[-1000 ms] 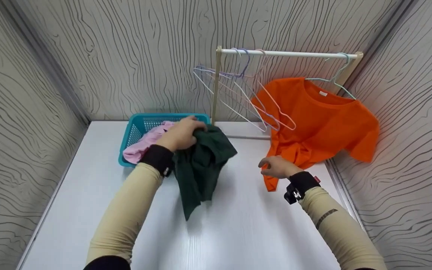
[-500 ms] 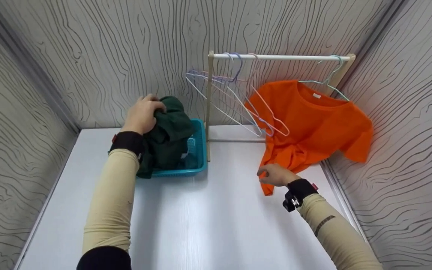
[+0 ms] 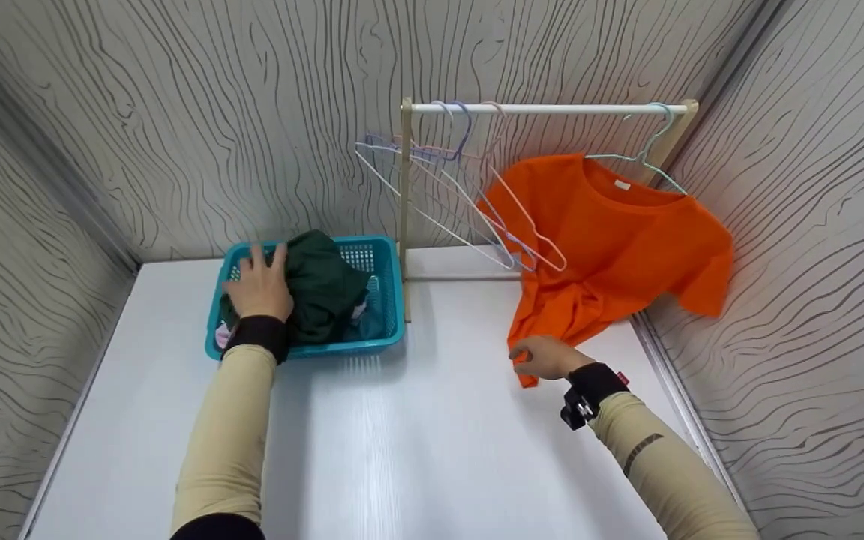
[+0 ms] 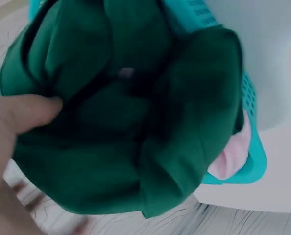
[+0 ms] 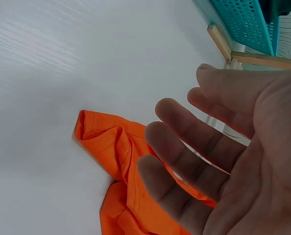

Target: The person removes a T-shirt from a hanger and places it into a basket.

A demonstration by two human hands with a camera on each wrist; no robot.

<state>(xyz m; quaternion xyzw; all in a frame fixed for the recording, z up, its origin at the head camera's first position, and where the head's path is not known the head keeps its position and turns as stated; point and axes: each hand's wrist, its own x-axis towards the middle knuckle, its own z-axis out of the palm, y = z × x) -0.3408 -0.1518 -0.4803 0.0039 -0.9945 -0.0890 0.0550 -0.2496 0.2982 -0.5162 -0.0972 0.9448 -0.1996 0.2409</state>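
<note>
A dark green garment lies bunched in the turquoise basket at the back left. My left hand is over its left part with the fingers spread. In the left wrist view the thumb lies beside the green cloth, and a bit of pink cloth shows at the basket's corner. My right hand hovers by the lower end of an orange T-shirt. Its fingers are loosely bent with nothing in them, as the right wrist view shows.
The T-shirt drapes from a mint hanger at the right end of a rack with a white rail. Several bare hangers hang at the rail's left end, close to the basket. Patterned walls enclose the white table.
My left hand carried the green garment left and down into the basket, then its fingers spread. The right hand stayed near the T-shirt's lower end. The head view shifted slightly.
</note>
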